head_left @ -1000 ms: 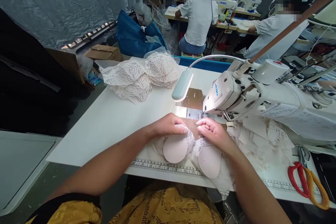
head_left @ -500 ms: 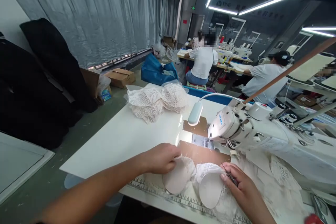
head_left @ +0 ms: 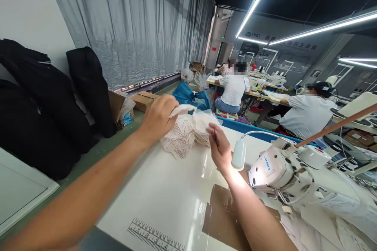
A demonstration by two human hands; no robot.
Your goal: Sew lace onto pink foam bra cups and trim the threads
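Note:
My left hand (head_left: pixel 160 117), fingers closed, grips the edge of a white lace bra (head_left: pixel 186 108) above the far side of the table. Beneath it lies a pile of white lace bras (head_left: pixel 178 139) with netted cups and sheer edges. At the right side of the pile is my right hand (head_left: pixel 220 147), its fingers curled around a thin dark pointed tool (head_left: pixel 216 138), whose exact kind I cannot make out. Whether the right fingertips also pinch the sheer fabric beside them is unclear.
On the right stands a white sewing machine (head_left: pixel 273 168) with a lamp (head_left: pixel 239 155) on a bent neck. Brown board (head_left: pixel 220 211) and a printed ruler (head_left: pixel 156 237) are on the white table (head_left: pixel 165 188). A blue bag (head_left: pixel 188 96) sits beyond; co-workers (head_left: pixel 232 88) sit farther back.
Both hands have moved forward from the table's front edge to the pile, carrying the lace bra off the ruler area. The view has tilted up and shifted left.

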